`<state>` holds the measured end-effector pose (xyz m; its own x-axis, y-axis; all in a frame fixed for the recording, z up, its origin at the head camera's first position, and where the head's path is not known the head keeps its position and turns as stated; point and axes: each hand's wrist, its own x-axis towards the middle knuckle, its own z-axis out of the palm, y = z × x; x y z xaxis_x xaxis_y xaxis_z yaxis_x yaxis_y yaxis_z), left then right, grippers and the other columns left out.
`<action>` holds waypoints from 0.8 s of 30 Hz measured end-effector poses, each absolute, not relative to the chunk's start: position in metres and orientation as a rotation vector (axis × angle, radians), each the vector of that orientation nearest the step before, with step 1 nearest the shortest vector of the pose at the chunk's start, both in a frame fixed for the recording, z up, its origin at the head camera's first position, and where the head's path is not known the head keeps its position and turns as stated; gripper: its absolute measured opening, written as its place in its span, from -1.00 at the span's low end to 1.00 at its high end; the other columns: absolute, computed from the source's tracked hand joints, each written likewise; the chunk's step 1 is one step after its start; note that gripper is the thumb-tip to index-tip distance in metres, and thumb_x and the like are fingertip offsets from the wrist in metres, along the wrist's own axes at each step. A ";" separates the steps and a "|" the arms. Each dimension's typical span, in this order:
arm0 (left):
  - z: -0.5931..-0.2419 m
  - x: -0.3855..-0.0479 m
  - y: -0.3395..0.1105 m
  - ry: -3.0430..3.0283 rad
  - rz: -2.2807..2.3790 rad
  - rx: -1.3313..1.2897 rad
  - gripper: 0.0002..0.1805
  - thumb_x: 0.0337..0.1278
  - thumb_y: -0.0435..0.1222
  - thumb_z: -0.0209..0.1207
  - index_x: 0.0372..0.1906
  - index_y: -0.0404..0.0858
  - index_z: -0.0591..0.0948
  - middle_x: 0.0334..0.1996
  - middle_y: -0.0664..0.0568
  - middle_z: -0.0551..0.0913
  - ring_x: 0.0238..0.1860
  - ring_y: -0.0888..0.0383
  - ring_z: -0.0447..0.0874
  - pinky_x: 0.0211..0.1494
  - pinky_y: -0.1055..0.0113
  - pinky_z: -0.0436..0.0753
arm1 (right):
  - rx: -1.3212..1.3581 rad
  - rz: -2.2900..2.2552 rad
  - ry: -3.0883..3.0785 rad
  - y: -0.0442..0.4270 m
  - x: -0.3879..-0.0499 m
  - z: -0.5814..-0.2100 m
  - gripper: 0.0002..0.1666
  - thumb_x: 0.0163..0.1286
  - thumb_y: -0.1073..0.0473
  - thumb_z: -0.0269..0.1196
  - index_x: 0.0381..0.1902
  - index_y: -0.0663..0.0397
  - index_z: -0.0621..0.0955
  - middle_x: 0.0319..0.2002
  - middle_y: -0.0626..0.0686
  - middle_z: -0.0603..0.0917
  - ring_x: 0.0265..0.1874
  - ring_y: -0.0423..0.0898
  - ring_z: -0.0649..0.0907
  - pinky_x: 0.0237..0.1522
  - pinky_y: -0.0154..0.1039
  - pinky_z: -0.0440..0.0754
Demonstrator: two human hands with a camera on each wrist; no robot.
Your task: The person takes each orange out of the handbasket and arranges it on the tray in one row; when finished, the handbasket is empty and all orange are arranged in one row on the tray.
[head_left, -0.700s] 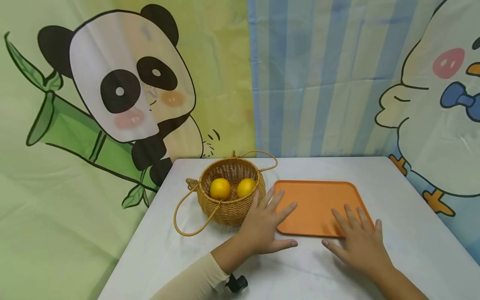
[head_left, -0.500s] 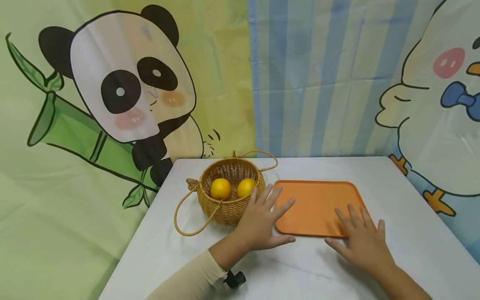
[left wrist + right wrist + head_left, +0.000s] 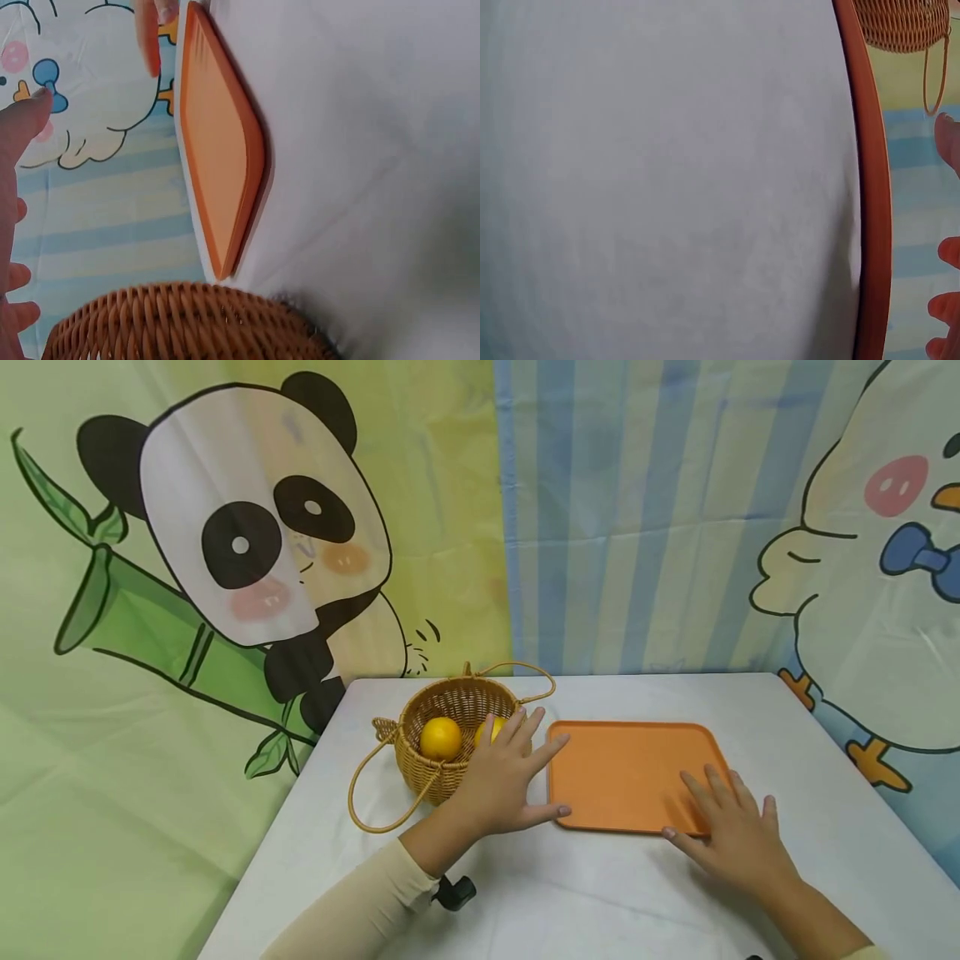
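Left hand (image 3: 498, 781) shifted, one fruit (image 3: 498, 727) (partly hidden)

Near the orange tray (image 3: 876, 195), the grip (image 3: 948, 307) partly shows, a wicker basket (image 3: 905, 22) beyond.

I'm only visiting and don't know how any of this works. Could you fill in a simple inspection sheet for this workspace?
Surface: white table, faintly creased.
Job's things: wicker basket on the left, upright, with two yellow fruits inside, the left fruit in plain sight and the right fruit partly hidden; orange tray lying flat to the basket's right.
Clutter: small black object by the left sleeve; use unclear.
Grip: left hand spread at the basket's right side; right hand spread at the tray's near right corner; neither holds anything, contact unclear.
Cables: nothing seen.
Surroundings: panda picture, striped cloth, bird picture.
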<state>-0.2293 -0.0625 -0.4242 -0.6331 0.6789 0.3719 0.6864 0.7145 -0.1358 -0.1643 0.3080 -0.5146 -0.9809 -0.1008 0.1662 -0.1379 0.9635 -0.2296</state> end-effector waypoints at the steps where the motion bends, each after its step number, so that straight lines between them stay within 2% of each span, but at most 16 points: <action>1: -0.423 -0.231 -0.064 -2.523 -0.021 -1.048 0.08 0.15 0.59 0.09 0.69 0.17 0.28 0.71 -0.14 0.09 0.67 -0.22 0.09 0.56 -0.46 0.07 | 0.179 0.371 -2.961 0.309 -0.165 -0.515 0.22 0.37 -0.61 0.23 0.70 -0.02 0.22 0.62 0.47 0.11 0.55 0.61 0.02 0.21 0.84 -0.19; 10: -0.412 -0.246 -0.079 -2.579 -0.020 -1.003 0.07 0.17 0.58 0.07 0.71 0.20 0.23 0.72 -0.11 0.05 0.66 -0.21 0.10 0.55 -0.46 0.09 | 0.126 0.379 -3.000 0.320 -0.173 -0.519 0.24 0.37 -0.64 0.17 0.66 0.09 0.25 0.60 0.52 0.10 0.55 0.63 0.00 0.24 0.82 -0.26; 16: -0.406 -0.251 -0.087 -2.656 -0.027 -0.964 0.06 0.21 0.59 0.02 0.72 0.22 0.19 0.73 -0.06 0.02 0.69 -0.20 0.02 0.58 -0.41 0.11 | 0.100 0.386 -3.022 0.327 -0.178 -0.522 0.23 0.39 -0.64 0.16 0.65 0.12 0.26 0.58 0.56 0.11 0.52 0.66 0.02 0.24 0.82 -0.24; 24: -0.401 -0.261 -0.099 -2.731 -0.092 -0.920 0.04 0.25 0.52 0.11 0.73 0.24 0.15 0.72 -0.11 0.07 0.69 -0.21 0.02 0.59 -0.34 0.16 | 0.074 0.408 -3.043 0.334 -0.182 -0.524 0.24 0.39 -0.64 0.15 0.64 0.15 0.26 0.58 0.57 0.12 0.49 0.67 0.04 0.25 0.81 -0.22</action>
